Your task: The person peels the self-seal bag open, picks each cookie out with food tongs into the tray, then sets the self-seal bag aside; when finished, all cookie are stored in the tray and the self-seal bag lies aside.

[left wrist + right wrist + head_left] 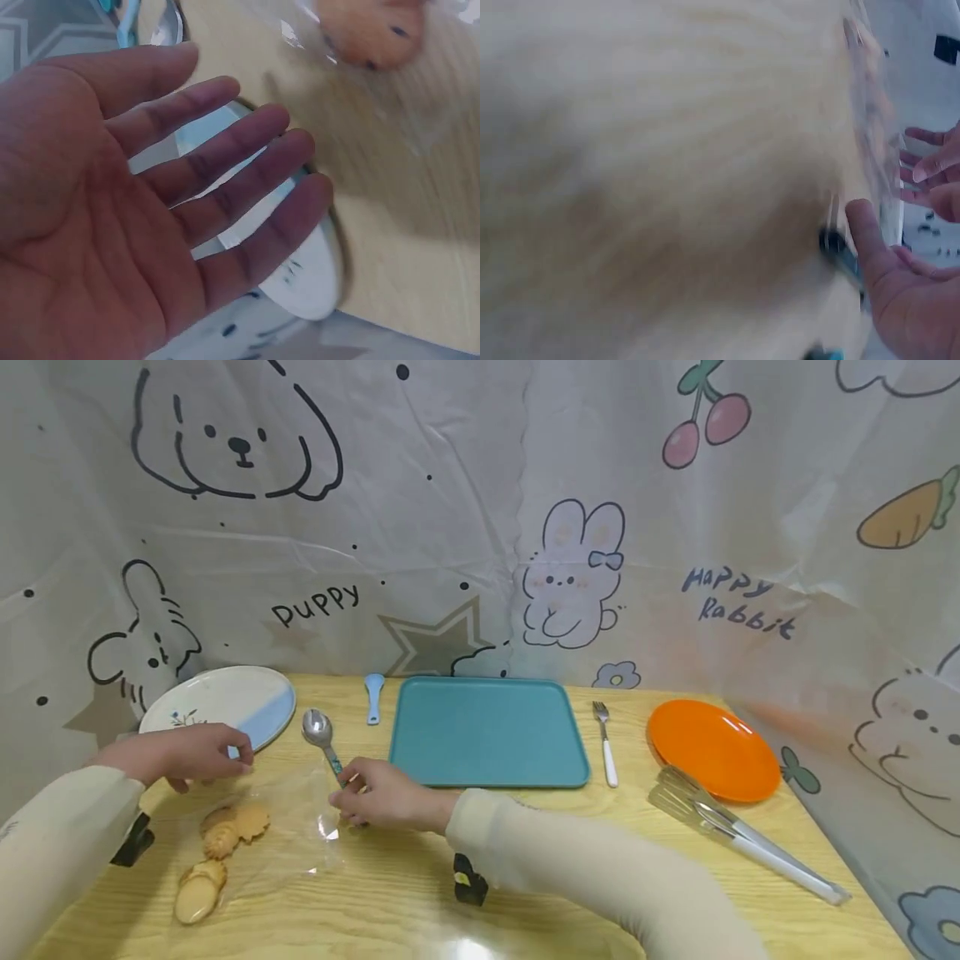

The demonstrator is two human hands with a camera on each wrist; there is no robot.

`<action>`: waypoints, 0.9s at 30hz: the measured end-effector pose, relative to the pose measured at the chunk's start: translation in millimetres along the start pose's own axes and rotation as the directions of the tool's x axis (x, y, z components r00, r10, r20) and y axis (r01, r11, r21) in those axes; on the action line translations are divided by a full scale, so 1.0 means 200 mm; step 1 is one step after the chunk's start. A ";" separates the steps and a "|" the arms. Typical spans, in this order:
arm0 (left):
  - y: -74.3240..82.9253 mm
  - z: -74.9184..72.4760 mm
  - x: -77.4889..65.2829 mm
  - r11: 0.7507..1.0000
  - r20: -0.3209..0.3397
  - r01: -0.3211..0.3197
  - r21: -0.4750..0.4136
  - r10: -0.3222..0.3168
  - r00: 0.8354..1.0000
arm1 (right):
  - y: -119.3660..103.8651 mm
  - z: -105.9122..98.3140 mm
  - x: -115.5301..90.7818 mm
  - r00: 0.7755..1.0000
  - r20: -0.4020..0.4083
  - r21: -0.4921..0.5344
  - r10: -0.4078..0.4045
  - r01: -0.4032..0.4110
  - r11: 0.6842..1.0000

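My left hand hovers over the near edge of a white and blue plate, fingers extended and holding nothing. In the left wrist view its palm faces the camera. My right hand is at the patterned handle of a metal spoon and covers part of it. The right wrist view is blurred; there the thumb looks straight beside the handle end, with no clear grip. Between the hands lies a clear plastic bag with several golden-brown pastry-like pieces.
A teal tray lies at the table's middle, with a small blue spoon-like utensil to its left and a white-handled fork to its right. Further right are an orange plate and metal tongs. A printed curtain hangs behind.
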State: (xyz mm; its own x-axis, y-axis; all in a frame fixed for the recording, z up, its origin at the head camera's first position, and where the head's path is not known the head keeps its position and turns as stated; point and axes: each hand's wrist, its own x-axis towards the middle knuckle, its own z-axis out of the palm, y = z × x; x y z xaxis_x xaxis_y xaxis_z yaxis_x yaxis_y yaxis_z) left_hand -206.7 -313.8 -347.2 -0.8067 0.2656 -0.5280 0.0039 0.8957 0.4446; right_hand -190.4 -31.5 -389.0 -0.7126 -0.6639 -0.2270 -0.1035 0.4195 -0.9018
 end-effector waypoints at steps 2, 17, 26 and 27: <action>-0.04 0.01 -0.05 0.996 0.048 0.071 -0.050 -0.068 0.996 | -0.01 0.05 0.00 0.999 0.001 -0.004 0.038 -0.038 0.999; -0.19 0.13 -0.04 0.974 0.161 0.040 -0.223 -0.004 0.987 | 0.01 0.14 -0.03 0.994 -0.028 0.046 0.104 -0.103 0.994; 0.01 0.24 -0.04 0.969 0.174 -0.209 -0.130 0.230 0.958 | 0.16 -0.02 -0.26 0.980 0.153 0.177 0.124 -0.150 0.973; 0.05 0.25 -0.04 0.962 0.170 -0.251 -0.108 0.266 0.949 | 0.18 -0.05 -0.29 0.978 0.171 0.187 0.123 -0.155 0.970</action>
State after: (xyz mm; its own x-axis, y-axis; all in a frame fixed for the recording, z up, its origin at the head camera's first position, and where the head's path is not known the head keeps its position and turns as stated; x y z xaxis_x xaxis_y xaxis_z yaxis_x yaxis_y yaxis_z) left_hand -171.0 -287.9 -375.4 -0.6641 0.5509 -0.5054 0.1420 0.7567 0.6381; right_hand -159.2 29.3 -405.1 -0.5904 -0.7034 -0.3958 0.1400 0.3937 -0.9085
